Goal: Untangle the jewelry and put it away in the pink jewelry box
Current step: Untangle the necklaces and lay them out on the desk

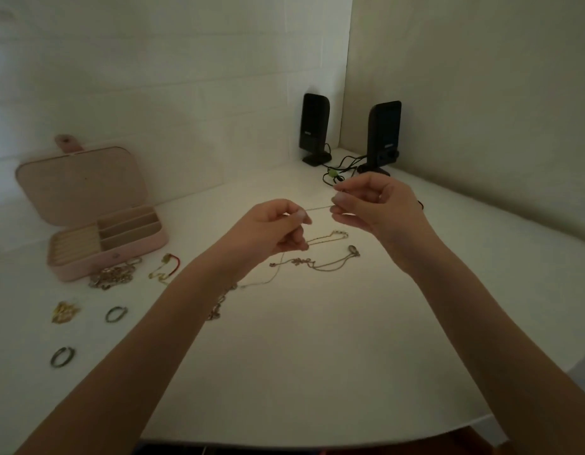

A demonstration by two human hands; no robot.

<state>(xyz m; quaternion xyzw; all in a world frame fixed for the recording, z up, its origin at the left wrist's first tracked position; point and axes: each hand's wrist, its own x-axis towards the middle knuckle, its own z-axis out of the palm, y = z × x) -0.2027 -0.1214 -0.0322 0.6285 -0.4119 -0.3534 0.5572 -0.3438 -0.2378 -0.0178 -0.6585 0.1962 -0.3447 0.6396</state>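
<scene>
Gold-toned fine chain (pixel 319 209) runs taut between two raised hands, likely pulled straight so its length can be checked for knots. Left hand (pixel 278 226) pinches one end between thumb and curled fingers; right hand (pixel 373 205) pinches the other end the same way, just beside it. Below and between the hands, two more thin necklaces (pixel 317 261) lie loosely on the white table (pixel 317 356), apparently separated already. Further left of the left hand sits the pink jewelry box (pixel 97 231), lid open and compartments facing up, ready to receive pieces. Near the box lie a heap of chains (pixel 112 275), a red-corded bracelet (pixel 166 267), a gold charm (pixel 65 311) and two rings (pixel 116 314). Beyond the right hand stand two black speakers (pixel 383 136).
</scene>
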